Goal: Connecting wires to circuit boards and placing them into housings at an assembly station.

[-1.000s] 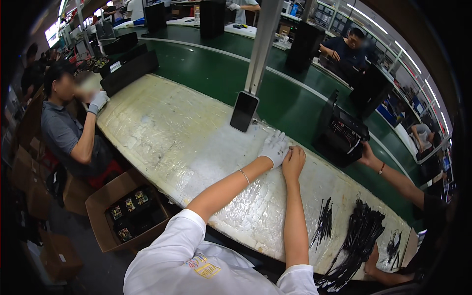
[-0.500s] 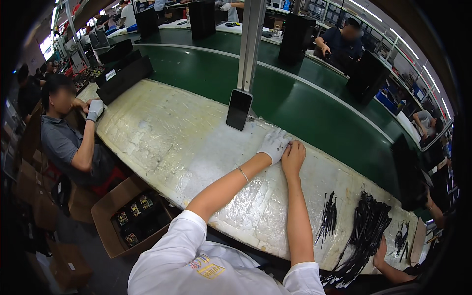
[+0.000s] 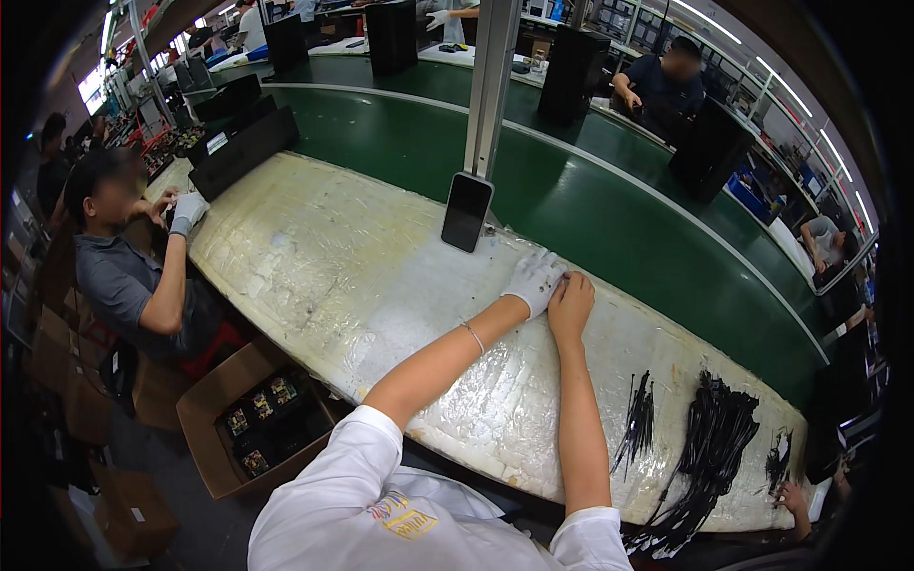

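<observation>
My left hand (image 3: 532, 284), in a white glove, rests at the far edge of the pale, film-covered worktable (image 3: 333, 276), its fingers stretched forward. Close against it on the right is my bare right hand (image 3: 571, 303), fingers bent in toward the glove. Anything between those fingers is too small or hidden to make out. A dark smartphone (image 3: 466, 212) leans upright against a metal post (image 3: 489, 95), beyond and left of my hands. To the right on the table lie a large bundle of black cable ties (image 3: 714, 438) and a smaller bunch (image 3: 638, 419).
A green conveyor (image 3: 590, 205) runs past the table's far edge, with tall black boxes (image 3: 573, 76) on it. At the left sits a co-worker (image 3: 124, 257). An open carton (image 3: 205, 447) holding circuit boards stands below the table. Another person's hand (image 3: 792, 499) touches the table's right end.
At the right, another person's hand has moved from the large black bundle toward the table's end. A black box there has left view. The left co-worker has leaned slightly. My hands stay put.
</observation>
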Motion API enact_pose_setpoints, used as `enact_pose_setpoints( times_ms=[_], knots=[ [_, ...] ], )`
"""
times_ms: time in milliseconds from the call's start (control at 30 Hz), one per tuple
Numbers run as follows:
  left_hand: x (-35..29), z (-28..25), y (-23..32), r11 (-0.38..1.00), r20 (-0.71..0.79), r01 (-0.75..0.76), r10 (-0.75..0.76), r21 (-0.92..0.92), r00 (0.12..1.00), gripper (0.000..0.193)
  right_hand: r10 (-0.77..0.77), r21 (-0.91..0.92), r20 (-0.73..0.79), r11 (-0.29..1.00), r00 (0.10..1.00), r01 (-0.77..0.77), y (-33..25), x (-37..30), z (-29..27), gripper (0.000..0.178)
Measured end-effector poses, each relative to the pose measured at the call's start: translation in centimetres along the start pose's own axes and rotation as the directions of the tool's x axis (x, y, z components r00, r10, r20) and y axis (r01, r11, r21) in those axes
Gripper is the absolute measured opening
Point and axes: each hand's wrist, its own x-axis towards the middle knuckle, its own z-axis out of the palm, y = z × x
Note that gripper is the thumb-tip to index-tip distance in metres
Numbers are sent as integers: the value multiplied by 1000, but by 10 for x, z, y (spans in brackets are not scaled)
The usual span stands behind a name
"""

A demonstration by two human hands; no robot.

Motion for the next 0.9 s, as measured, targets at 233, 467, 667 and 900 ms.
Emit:
enact_pose_setpoints(
  times_ms=[233, 467, 667, 900],
  knots=[
    [1, -1, -1, 1000, -13, -12, 12, 6, 1000, 39, -42, -15, -26, 999, 999, 42, -1, 1, -1, 18],
    [1, 0, 0, 1000, -22, -11, 12, 10, 1000, 39, -45, -6, -39, 999, 998, 44, -1, 1, -1, 17],
    [2, 3, -1, 1000, -35, -15, 16, 13, 999, 39, 17, -4, 33, 1000, 999, -17, 0, 0, -2, 18],
    [3, 13, -8, 1000, -43, -7, 8, 10, 999, 39, 3, 8, 40, 1000, 999, -3, -4, 1, -2, 19]
  ],
)
